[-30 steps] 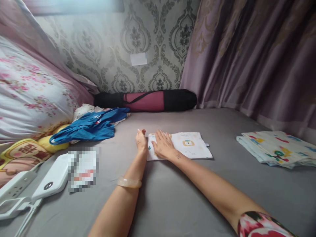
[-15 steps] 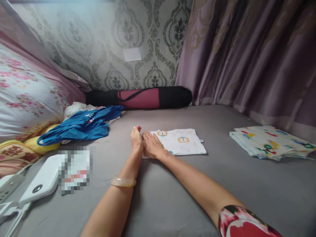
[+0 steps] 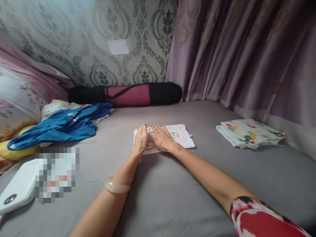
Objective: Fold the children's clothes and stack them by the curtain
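A folded white cloth [image 3: 184,135] with orange and green prints lies flat, a small tag sticking out of its right edge. My right hand [image 3: 161,138] rests palm down on its middle, fingers stretched out. On the cloth's left part stands my left hand [image 3: 140,140], turned on its side with the fingers straight and close together. The two hands are beside each other, and neither grips the cloth. Part of the print is hidden under them.
A grey sheet [image 3: 172,184] covers the bed. To the right lies a stack of folded printed cloths [image 3: 251,131]. On the left are a blue garment [image 3: 74,121], a white power bank [image 3: 19,184] and a pixelated item [image 3: 59,174]. A black and maroon long bag [image 3: 128,94] lies along the wall.
My hands have moved right over the cloth. The left hand has gone from beside its left edge onto it, and the right hand has slid toward its middle. The view has turned right.
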Action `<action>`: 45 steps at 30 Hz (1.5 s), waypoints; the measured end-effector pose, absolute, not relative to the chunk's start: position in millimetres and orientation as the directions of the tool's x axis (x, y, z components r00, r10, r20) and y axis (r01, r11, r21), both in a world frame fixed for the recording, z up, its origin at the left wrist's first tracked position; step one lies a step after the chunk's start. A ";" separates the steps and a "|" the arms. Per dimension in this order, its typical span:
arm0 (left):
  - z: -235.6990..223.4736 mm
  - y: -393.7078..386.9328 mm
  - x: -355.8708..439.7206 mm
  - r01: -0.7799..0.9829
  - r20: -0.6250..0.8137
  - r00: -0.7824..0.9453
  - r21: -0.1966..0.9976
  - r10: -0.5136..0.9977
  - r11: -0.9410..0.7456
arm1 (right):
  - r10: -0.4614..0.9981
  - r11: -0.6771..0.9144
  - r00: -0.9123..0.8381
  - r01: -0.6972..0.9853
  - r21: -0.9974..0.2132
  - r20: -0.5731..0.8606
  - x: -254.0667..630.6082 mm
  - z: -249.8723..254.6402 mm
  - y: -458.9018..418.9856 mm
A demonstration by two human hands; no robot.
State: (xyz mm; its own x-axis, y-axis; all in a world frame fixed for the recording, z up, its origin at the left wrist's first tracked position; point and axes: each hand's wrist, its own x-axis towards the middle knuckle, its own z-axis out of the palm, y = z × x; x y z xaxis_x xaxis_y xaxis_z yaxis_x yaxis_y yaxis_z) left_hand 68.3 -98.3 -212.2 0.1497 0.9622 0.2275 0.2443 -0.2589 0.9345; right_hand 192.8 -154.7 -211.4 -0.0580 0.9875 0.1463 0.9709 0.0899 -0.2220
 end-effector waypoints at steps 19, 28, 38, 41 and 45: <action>-216.0 -108.0 74.1 0.400 0.286 0.339 0.818 0.896 -0.413 | 0.994 0.053 -0.026 0.965 -0.257 0.107 222.5 -200.7 -163.3; -229.5 -112.8 73.6 0.523 0.333 0.512 0.610 0.792 -0.595 | 0.998 0.008 0.003 0.983 -0.186 0.058 228.9 -214.8 -176.1; -228.6 -111.8 71.0 0.583 0.331 0.553 0.502 0.765 -0.639 | 0.998 0.057 -0.064 0.961 -0.272 -0.016 241.6 -203.1 -176.8; -229.8 -112.0 70.5 0.589 0.339 0.544 0.496 0.767 -0.637 | 0.997 0.069 -0.063 0.970 -0.232 0.032 254.9 -199.5 -178.8; -230.5 -110.6 69.4 0.619 0.307 0.560 0.462 0.769 -0.635 | 0.997 0.069 -0.061 0.986 -0.151 0.057 266.6 -206.5 -181.8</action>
